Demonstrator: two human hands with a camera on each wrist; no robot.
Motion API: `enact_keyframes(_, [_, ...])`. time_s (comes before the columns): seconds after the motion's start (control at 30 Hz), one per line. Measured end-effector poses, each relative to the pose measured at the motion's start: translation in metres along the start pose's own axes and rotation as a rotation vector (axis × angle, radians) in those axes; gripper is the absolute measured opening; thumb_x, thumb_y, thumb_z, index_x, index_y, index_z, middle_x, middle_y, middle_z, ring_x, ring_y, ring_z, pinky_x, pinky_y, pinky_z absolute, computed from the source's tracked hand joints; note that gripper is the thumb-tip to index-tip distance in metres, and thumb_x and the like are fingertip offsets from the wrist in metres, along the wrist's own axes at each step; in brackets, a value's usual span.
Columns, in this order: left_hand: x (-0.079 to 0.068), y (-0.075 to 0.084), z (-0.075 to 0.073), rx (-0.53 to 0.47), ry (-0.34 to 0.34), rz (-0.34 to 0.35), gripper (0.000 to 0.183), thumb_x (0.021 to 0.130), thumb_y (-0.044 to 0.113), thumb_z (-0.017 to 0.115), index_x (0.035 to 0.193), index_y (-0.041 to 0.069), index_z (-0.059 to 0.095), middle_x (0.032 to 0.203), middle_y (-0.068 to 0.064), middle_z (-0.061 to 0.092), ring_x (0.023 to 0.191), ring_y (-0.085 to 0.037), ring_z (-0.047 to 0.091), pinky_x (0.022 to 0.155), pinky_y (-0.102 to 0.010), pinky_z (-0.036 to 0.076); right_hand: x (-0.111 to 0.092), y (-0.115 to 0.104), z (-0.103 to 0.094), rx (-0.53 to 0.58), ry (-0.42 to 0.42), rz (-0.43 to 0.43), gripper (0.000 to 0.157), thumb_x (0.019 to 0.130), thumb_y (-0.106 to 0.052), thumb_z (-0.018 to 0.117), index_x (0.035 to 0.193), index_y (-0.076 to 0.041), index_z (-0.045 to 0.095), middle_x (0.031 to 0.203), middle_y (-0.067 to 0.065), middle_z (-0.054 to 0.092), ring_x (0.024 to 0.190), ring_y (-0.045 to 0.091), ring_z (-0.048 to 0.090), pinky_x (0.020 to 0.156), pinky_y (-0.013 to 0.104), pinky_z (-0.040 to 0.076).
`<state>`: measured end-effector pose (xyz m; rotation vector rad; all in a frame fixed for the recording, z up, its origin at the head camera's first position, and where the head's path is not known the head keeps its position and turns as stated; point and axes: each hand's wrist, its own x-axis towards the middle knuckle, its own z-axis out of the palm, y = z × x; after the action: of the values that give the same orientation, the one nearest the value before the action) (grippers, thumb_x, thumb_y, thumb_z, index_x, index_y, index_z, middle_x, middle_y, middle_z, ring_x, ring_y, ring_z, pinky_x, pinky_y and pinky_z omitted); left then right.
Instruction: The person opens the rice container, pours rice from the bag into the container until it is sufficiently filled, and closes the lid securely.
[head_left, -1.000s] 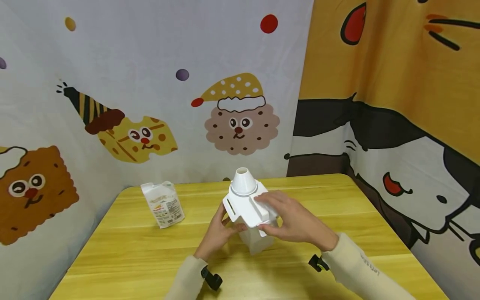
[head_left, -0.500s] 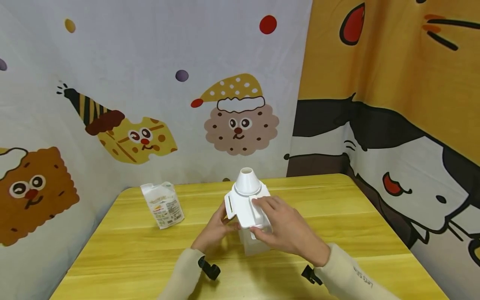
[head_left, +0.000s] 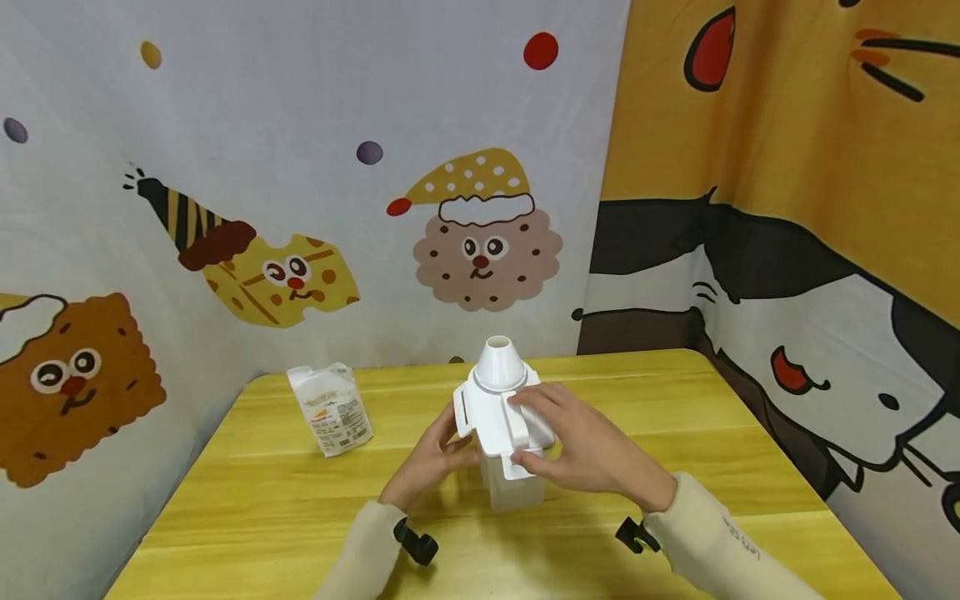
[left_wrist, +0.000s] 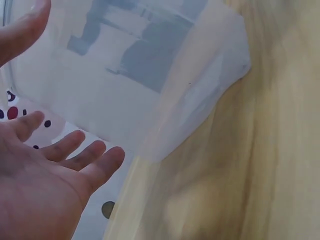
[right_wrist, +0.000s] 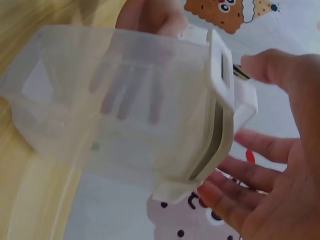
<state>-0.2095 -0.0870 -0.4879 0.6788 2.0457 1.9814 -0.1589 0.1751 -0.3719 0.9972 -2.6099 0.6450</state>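
Observation:
A translucent plastic storage container (head_left: 517,493) stands on the table, topped by a white lid (head_left: 491,423) with a cone-shaped cap (head_left: 500,368), a raised handle (head_left: 517,423) and side flaps. My left hand (head_left: 431,461) is at its left side; in the left wrist view the fingers (left_wrist: 102,167) are spread and fairly straight along the container wall, thumb on the other side. My right hand (head_left: 592,446) grips the lid, fingertips over the handle and thumb at the front flap (head_left: 513,468). In the right wrist view, the left fingers show blurred through the container wall (right_wrist: 65,100).
A white printed packet (head_left: 332,410) stands on the wooden table (head_left: 300,517) to the left, apart from both hands. Cartoon-patterned curtains (head_left: 300,100) hang behind the table and along its right side. Dark wrist cameras (head_left: 416,542) sit at both cuffs.
The container and lid have turned so that the front flap faces more toward me, and have shifted slightly right. Both hands have moved along with them; the packet stays put.

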Motion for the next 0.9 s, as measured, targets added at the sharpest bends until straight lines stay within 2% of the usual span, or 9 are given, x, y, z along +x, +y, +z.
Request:
enact_keyframes(0.1, [-0.006, 0.002, 0.003, 0.004, 0.008, 0.022, 0.103, 0.086, 0.008, 0.082, 0.165, 0.029, 0.018, 0.171, -0.001, 0.022, 0.157, -0.031, 0.025, 0.125, -0.053, 0.031, 0.001, 0.007, -0.002, 0.032, -0.022, -0.039, 0.066, 0.085, -0.042, 0.082, 0.142, -0.017, 0.057, 0.148, 0.004, 0.055, 0.135, 0.023, 0.055, 0.108, 0.047, 0.052])
enact_keyframes(0.33, [-0.017, 0.005, 0.014, 0.019, 0.062, 0.083, 0.113, 0.081, 0.007, 0.087, 0.165, 0.029, 0.015, 0.172, -0.002, 0.020, 0.157, -0.031, 0.023, 0.122, -0.055, 0.035, 0.001, 0.024, -0.003, 0.078, -0.082, -0.094, 0.069, 0.088, -0.041, 0.081, 0.148, -0.020, 0.053, 0.158, 0.000, 0.047, 0.145, 0.025, 0.046, 0.112, 0.051, 0.048])
enact_keyframes(0.53, [-0.021, 0.007, 0.029, 0.077, 0.110, 0.052, 0.110, 0.080, 0.015, 0.090, 0.163, 0.033, 0.020, 0.170, 0.001, 0.021, 0.157, -0.030, 0.021, 0.122, -0.057, 0.035, 0.000, 0.029, -0.005, 0.119, -0.092, -0.105, 0.067, 0.088, -0.034, 0.082, 0.148, -0.020, 0.053, 0.155, -0.002, 0.051, 0.143, 0.023, 0.048, 0.112, 0.051, 0.048])
enact_keyframes(0.67, [-0.020, 0.007, 0.032, 0.069, 0.136, 0.036, 0.108, 0.079, 0.014, 0.089, 0.161, 0.037, 0.024, 0.169, 0.005, 0.025, 0.157, -0.027, 0.022, 0.122, -0.058, 0.035, 0.000, 0.028, -0.003, 0.109, -0.073, -0.106, 0.068, 0.088, -0.033, 0.082, 0.148, -0.019, 0.053, 0.152, -0.002, 0.053, 0.141, 0.023, 0.050, 0.112, 0.050, 0.048])
enact_keyframes(0.9, [-0.018, 0.006, 0.026, 0.029, 0.095, 0.032, 0.108, 0.077, 0.009, 0.088, 0.161, 0.036, 0.025, 0.169, 0.005, 0.025, 0.158, -0.025, 0.020, 0.122, -0.054, 0.036, -0.001, 0.022, 0.002, 0.055, -0.033, -0.082, 0.069, 0.086, -0.037, 0.081, 0.148, -0.021, 0.054, 0.149, -0.001, 0.056, 0.138, 0.023, 0.054, 0.111, 0.050, 0.050])
